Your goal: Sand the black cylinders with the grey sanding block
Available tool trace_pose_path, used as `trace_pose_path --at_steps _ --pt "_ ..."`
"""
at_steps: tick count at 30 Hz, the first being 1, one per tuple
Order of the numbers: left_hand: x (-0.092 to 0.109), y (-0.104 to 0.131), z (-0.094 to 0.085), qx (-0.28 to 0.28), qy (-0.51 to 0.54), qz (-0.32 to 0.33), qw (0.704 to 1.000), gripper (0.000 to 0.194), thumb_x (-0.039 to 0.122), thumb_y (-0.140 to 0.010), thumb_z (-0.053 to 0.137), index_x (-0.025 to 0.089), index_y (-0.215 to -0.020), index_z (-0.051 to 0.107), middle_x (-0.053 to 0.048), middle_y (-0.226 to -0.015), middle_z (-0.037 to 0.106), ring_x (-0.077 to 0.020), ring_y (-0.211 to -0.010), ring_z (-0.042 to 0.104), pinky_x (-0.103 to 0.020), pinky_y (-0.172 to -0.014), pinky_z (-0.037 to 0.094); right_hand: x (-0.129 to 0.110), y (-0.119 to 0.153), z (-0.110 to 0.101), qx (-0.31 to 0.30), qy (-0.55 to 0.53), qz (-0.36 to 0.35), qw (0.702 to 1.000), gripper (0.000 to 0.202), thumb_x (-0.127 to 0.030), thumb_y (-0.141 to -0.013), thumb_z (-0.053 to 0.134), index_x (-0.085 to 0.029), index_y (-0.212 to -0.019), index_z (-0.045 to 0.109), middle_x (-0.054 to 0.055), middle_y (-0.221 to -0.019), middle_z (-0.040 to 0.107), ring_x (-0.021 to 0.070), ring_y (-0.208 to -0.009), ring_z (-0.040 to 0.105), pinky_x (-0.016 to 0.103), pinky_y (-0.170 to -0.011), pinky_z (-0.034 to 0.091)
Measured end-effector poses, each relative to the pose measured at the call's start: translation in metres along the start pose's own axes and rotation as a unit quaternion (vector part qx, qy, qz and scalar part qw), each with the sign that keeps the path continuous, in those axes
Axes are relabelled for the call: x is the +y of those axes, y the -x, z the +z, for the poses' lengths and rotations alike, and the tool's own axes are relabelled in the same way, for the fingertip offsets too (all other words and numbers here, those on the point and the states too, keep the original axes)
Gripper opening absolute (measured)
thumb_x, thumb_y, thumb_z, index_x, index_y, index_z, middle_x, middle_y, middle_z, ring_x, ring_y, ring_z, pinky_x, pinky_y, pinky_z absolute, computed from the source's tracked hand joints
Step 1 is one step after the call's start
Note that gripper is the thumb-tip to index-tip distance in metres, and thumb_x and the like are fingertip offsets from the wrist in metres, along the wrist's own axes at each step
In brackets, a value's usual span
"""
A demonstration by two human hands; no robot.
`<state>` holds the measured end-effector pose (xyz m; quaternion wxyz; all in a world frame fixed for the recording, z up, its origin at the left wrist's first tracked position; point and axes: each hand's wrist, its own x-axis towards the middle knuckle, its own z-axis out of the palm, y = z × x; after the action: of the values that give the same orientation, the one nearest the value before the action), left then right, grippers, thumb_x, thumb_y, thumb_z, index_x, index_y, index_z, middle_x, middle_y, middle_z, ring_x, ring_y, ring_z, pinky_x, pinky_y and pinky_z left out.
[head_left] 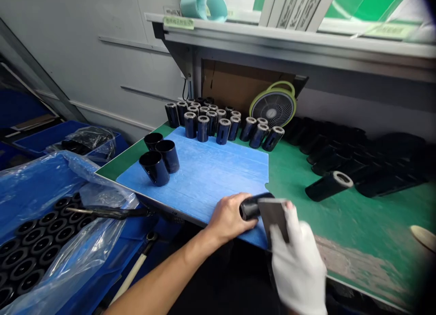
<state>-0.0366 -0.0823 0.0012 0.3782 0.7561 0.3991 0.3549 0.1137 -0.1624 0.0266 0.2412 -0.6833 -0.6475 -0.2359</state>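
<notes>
We look down on a green surface with a blue foam mat at its near edge. Our bare left hand wraps a black cylindrical tube lying on the mat's corner. Our white-gloved right hand pinches a dark flat pad against the tube. Glossy black tubes with pale caps stand behind.

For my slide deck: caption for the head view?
Left hand holds black cylinder; gloved right hand presses dark pad against it.
</notes>
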Motion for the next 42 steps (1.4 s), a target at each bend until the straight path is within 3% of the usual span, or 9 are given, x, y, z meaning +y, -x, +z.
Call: trace_pose_path --at_steps 3,7,12,17,21,26,30,37,42 --pt "0.001 -0.001 0.0 0.005 -0.003 -0.006 1.0 0.052 0.022 -0.068 0.082 0.023 -0.119 0.07 -0.004 -0.113 0.077 -0.0264 -0.103 0.073 -0.034 -0.094 0.056 0.002 0.001 0.006 0.021 0.0 0.069 0.997 0.055 -0.028 -0.101 0.044 -0.024 -0.155 0.039 0.006 -0.093 0.059 0.0167 -0.068 0.052 0.029 -0.057 0.042" --pt "0.002 -0.001 -0.001 0.005 0.012 -0.004 1.0 0.054 0.017 -0.067 0.081 0.024 -0.119 0.07 -0.003 -0.114 0.077 -0.0252 -0.104 0.073 -0.033 -0.094 0.056 0.006 0.009 0.004 -0.013 -0.054 -0.008 0.998 0.061 -0.018 -0.101 0.041 -0.024 -0.16 0.027 0.008 -0.1 0.063 0.0161 -0.072 0.053 0.028 -0.062 0.045" --pt "0.0 0.0 0.0 0.007 -0.005 0.006 1.0 0.051 0.022 -0.07 0.081 0.022 -0.12 0.07 -0.005 -0.115 0.077 -0.0258 -0.105 0.073 -0.034 -0.095 0.056 0.004 0.001 0.005 0.039 0.004 0.056 0.998 0.054 -0.028 -0.1 0.05 -0.024 -0.154 0.042 0.006 -0.094 0.062 0.0165 -0.07 0.054 0.029 -0.059 0.042" --pt "-0.001 0.0 0.001 -0.006 -0.002 0.011 1.0 0.054 0.019 -0.07 0.081 0.024 -0.122 0.068 -0.003 -0.118 0.076 -0.024 -0.107 0.072 -0.033 -0.097 0.055 -0.002 0.01 0.0 -0.026 -0.07 0.07 0.995 0.056 -0.031 -0.101 0.048 -0.023 -0.156 0.039 0.006 -0.088 0.059 0.0158 -0.07 0.053 0.028 -0.06 0.041" --pt "-0.002 -0.001 0.001 0.008 -0.009 0.003 1.0 0.052 0.026 -0.07 0.084 0.021 -0.119 0.07 -0.005 -0.114 0.077 -0.0245 -0.102 0.073 -0.034 -0.094 0.057 -0.001 -0.035 0.015 -0.027 -0.054 0.134 0.989 0.054 -0.037 -0.098 0.047 -0.025 -0.15 0.049 0.008 -0.095 0.059 0.0172 -0.073 0.055 0.031 -0.063 0.039" --pt "-0.001 0.001 -0.001 0.016 -0.026 -0.001 1.0 0.051 0.028 -0.071 0.083 0.022 -0.12 0.07 -0.004 -0.111 0.077 -0.0241 -0.098 0.073 -0.034 -0.09 0.058 0.039 -0.093 0.018 0.014 -0.109 0.167 0.98 0.064 -0.04 -0.093 0.056 -0.032 -0.155 0.041 0.006 -0.103 0.062 0.0197 -0.087 0.061 0.034 -0.077 0.046" --pt "-0.002 0.002 -0.002 0.015 -0.024 0.002 1.0 0.054 0.027 -0.07 0.084 0.021 -0.121 0.069 -0.005 -0.114 0.076 -0.0254 -0.102 0.073 -0.036 -0.094 0.057 0.056 -0.07 0.013 0.031 -0.127 0.192 0.973 0.065 -0.034 -0.091 0.061 -0.035 -0.153 0.043 0.005 -0.112 0.066 0.02 -0.092 0.064 0.034 -0.085 0.05" --pt "-0.001 -0.002 -0.001 0.006 0.009 -0.018 1.0 0.051 0.022 -0.069 0.083 0.022 -0.118 0.07 -0.003 -0.111 0.077 -0.0236 -0.1 0.073 -0.033 -0.092 0.056 0.023 0.017 0.003 -0.058 -0.044 0.003 0.997 0.061 -0.018 -0.1 0.042 -0.028 -0.159 0.032 0.01 -0.118 0.065 0.0187 -0.084 0.059 0.032 -0.071 0.05" --pt "0.002 -0.003 -0.003 0.004 0.013 -0.003 1.0 0.052 0.019 -0.068 0.082 0.02 -0.119 0.07 -0.004 -0.113 0.076 -0.0244 -0.103 0.072 -0.033 -0.095 0.055 0.025 -0.002 0.012 -0.019 0.019 0.038 0.999 0.055 -0.022 -0.1 0.046 -0.027 -0.154 0.041 0.008 -0.105 0.065 0.0193 -0.077 0.058 0.031 -0.059 0.044"
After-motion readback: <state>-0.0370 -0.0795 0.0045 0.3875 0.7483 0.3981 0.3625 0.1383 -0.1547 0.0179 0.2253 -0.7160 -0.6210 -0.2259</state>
